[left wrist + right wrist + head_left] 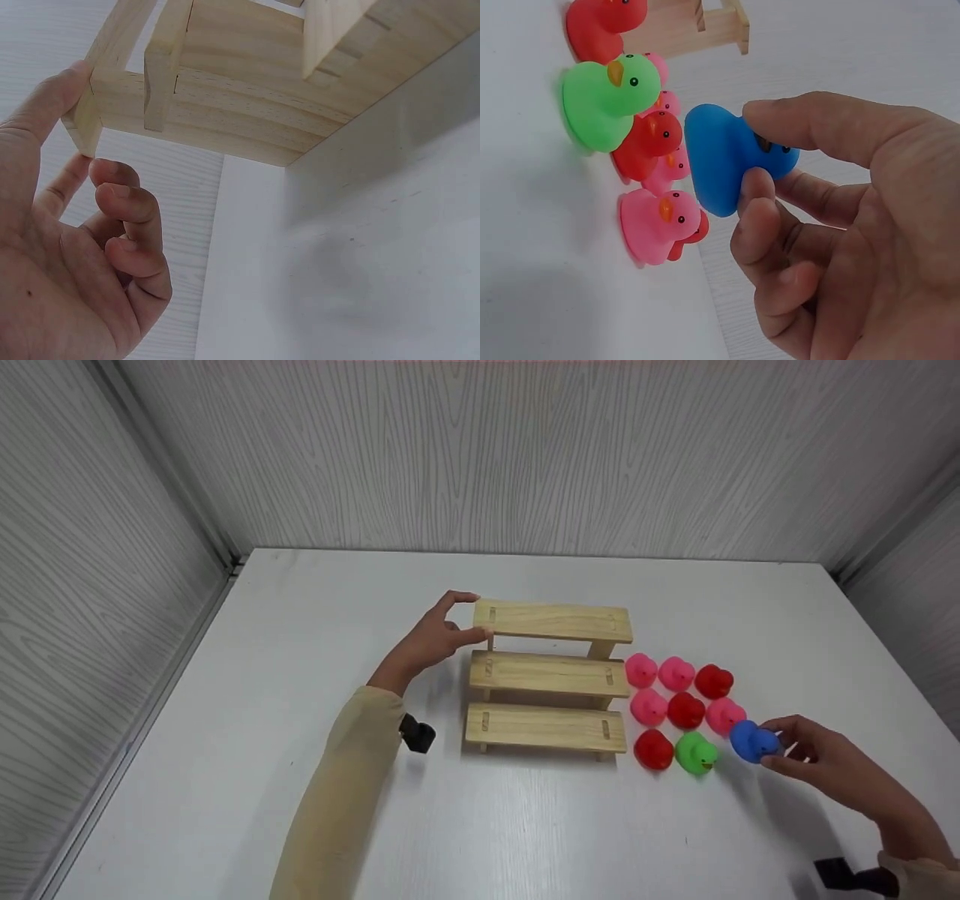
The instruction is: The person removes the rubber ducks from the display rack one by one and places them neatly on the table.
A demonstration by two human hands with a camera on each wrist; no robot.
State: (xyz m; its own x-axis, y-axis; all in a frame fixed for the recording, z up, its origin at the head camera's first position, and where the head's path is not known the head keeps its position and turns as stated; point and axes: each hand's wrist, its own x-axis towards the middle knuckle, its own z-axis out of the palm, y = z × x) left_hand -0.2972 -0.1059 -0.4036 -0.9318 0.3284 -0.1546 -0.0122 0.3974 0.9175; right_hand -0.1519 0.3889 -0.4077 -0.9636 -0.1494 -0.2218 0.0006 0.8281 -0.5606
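Observation:
A three-step wooden stand (551,619) is on the white table, its steps rising toward the back. My left hand (427,643) pinches the left end of the top step between thumb and forefinger; in the left wrist view the other fingers curl beside the wood (225,105). Between the thumb and fingers of my right hand (829,761) is a blue rubber duck (752,741), raised off the table. Nearest to it are a green duck (697,753) and a pink duck (725,715). The right wrist view shows the blue duck (727,161) tilted, its face partly covered by the thumb.
Right of the stand, several pink and red ducks sit close together in rows, with a red duck (653,749) at the front left. A grey wood-grain panel (525,457) rises behind the table (337,825), and others flank it.

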